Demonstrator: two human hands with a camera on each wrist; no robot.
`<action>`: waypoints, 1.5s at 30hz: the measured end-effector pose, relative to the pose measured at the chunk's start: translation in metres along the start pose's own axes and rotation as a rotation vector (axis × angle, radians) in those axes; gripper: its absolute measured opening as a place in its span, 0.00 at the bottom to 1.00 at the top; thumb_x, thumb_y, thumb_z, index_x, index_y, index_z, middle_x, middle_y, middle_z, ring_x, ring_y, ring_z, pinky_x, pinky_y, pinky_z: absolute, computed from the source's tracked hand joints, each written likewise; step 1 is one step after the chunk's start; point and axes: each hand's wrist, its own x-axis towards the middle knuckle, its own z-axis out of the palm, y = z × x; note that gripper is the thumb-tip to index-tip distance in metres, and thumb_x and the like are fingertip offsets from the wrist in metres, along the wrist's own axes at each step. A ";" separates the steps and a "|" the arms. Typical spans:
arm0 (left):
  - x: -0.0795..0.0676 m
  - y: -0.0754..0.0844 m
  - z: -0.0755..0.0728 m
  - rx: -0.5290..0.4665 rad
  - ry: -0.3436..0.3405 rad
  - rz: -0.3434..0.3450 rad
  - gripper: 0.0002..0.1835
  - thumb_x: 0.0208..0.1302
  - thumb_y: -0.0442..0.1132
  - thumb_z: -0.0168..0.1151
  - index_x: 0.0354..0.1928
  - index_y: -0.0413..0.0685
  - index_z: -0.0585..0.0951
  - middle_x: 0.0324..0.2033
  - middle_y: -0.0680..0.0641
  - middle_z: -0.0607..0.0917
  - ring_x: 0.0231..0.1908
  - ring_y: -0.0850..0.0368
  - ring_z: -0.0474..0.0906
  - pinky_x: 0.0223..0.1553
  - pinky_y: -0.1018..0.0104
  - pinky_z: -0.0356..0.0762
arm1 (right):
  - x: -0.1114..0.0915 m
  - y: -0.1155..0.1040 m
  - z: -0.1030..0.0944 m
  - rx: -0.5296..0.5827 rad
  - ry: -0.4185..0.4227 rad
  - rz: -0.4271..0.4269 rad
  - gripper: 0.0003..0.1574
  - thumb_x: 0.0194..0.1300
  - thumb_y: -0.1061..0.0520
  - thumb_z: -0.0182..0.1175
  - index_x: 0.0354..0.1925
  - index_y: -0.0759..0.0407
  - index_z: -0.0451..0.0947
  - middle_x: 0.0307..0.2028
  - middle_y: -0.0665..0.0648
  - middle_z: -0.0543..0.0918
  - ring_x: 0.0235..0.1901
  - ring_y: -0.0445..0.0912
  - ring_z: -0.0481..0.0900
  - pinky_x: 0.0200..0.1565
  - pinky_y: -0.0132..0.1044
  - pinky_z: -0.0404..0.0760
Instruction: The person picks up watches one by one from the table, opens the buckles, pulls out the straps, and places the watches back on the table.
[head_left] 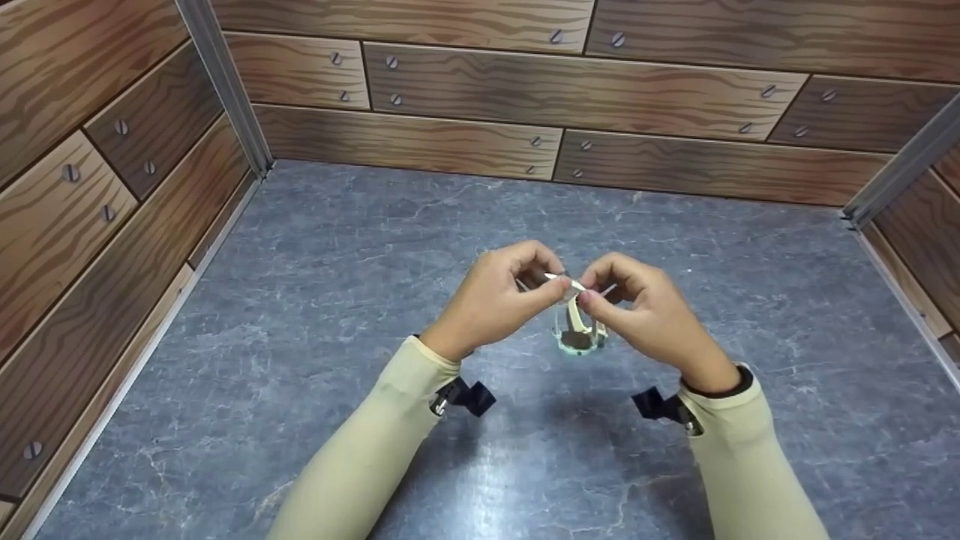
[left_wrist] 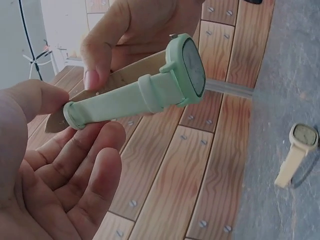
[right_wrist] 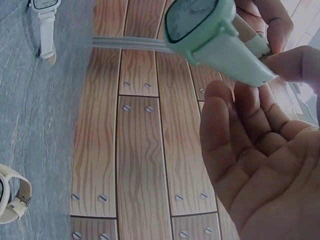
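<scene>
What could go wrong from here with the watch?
The mint-green wristwatch hangs above the tabletop, its strap pinched by the left hand and right hand; a slip could drop it.

The strap is bent into a loop, so an end let go might spring away.

The place looks like a staged workstation or lab booth: a blue-grey marbled desk (head_left: 360, 315) is walled on three sides by panels (head_left: 465, 82) with a cartoonish wood-plank print, which meet at metal corner strips (head_left: 224, 79).
</scene>
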 end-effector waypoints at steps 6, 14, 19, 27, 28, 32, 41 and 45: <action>0.000 0.002 -0.009 0.040 0.045 -0.014 0.05 0.70 0.40 0.65 0.40 0.47 0.83 0.30 0.53 0.86 0.30 0.60 0.82 0.33 0.66 0.80 | 0.002 0.000 0.000 -0.026 0.023 0.048 0.03 0.71 0.66 0.64 0.41 0.66 0.80 0.33 0.53 0.83 0.32 0.44 0.82 0.32 0.32 0.80; -0.002 0.008 -0.016 0.310 -0.034 -0.137 0.07 0.73 0.47 0.65 0.42 0.52 0.83 0.33 0.58 0.86 0.34 0.64 0.82 0.38 0.67 0.80 | 0.004 0.004 0.000 -0.118 0.012 0.164 0.06 0.71 0.60 0.66 0.44 0.62 0.82 0.37 0.54 0.86 0.38 0.42 0.85 0.38 0.30 0.83; -0.001 0.006 -0.018 0.382 -0.065 -0.170 0.08 0.73 0.46 0.66 0.45 0.51 0.84 0.37 0.56 0.88 0.38 0.64 0.83 0.43 0.64 0.81 | 0.004 0.009 0.002 -0.095 -0.017 0.214 0.07 0.71 0.59 0.67 0.43 0.62 0.82 0.38 0.56 0.86 0.39 0.46 0.85 0.37 0.31 0.83; -0.001 0.006 -0.018 0.483 -0.090 -0.169 0.09 0.72 0.47 0.67 0.46 0.52 0.86 0.42 0.54 0.88 0.44 0.59 0.82 0.48 0.61 0.80 | 0.007 0.016 0.004 -0.082 -0.027 0.238 0.07 0.72 0.61 0.65 0.45 0.64 0.81 0.40 0.59 0.87 0.35 0.43 0.85 0.37 0.30 0.83; 0.000 0.006 -0.018 0.493 -0.089 -0.174 0.09 0.72 0.47 0.67 0.45 0.52 0.87 0.41 0.54 0.88 0.43 0.60 0.82 0.47 0.62 0.80 | 0.008 0.019 0.005 -0.067 -0.031 0.244 0.07 0.72 0.61 0.65 0.45 0.64 0.81 0.40 0.60 0.87 0.34 0.42 0.84 0.36 0.30 0.82; 0.000 0.003 -0.015 0.532 -0.073 -0.197 0.08 0.72 0.46 0.67 0.45 0.52 0.88 0.37 0.56 0.89 0.37 0.63 0.83 0.42 0.65 0.81 | 0.011 0.034 0.013 0.011 -0.054 0.282 0.09 0.74 0.60 0.64 0.46 0.66 0.80 0.39 0.62 0.85 0.34 0.46 0.83 0.36 0.31 0.82; 0.001 -0.013 -0.010 0.561 -0.032 -0.232 0.09 0.73 0.45 0.66 0.46 0.50 0.88 0.36 0.54 0.90 0.34 0.62 0.84 0.39 0.65 0.82 | 0.015 0.052 0.020 0.086 -0.081 0.341 0.13 0.74 0.59 0.63 0.49 0.69 0.79 0.40 0.60 0.84 0.39 0.50 0.85 0.44 0.42 0.87; 0.006 -0.026 -0.011 0.552 0.032 -0.231 0.10 0.73 0.45 0.65 0.48 0.50 0.89 0.37 0.53 0.91 0.36 0.60 0.86 0.40 0.64 0.83 | 0.019 0.057 0.022 0.110 -0.017 0.336 0.11 0.75 0.61 0.62 0.48 0.71 0.78 0.38 0.60 0.83 0.35 0.44 0.84 0.40 0.36 0.87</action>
